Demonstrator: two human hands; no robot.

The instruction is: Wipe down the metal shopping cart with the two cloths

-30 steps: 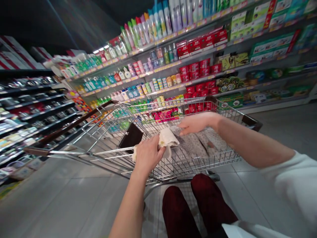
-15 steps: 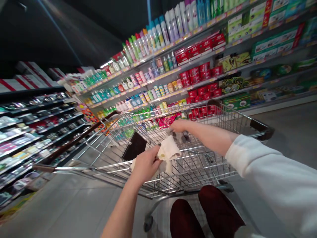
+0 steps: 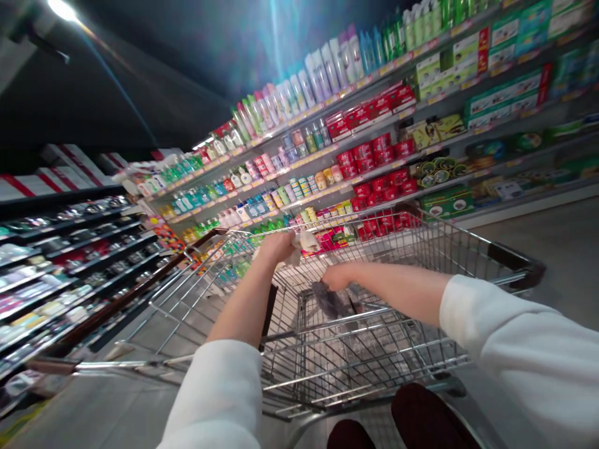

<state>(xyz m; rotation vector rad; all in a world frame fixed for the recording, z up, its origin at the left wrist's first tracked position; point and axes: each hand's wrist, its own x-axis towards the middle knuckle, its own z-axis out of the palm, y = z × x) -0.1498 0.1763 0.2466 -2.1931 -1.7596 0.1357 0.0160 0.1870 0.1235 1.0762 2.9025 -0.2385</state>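
A wire shopping cart (image 3: 435,249) stands in front of me in a store aisle. My left hand (image 3: 277,244) reaches over the cart's far end, closed on a cream cloth (image 3: 304,241). Lower down inside the basket, my right hand (image 3: 336,277) grips a grey patterned cloth (image 3: 331,300), which hangs bunched beneath it. Both arms wear white sleeves pushed up the forearm.
Long shelves (image 3: 355,143) of bottles, red tins and boxes run along the right side of the aisle. Darker shelves (image 3: 60,249) of goods line the left. A dark flap (image 3: 267,312) hangs inside the cart. My dark red trouser legs (image 3: 421,418) show below the basket.
My left hand has carried the cream cloth up and away toward the cart's far end. My right hand has gathered the grey cloth into a bunch. The view tilted upward.
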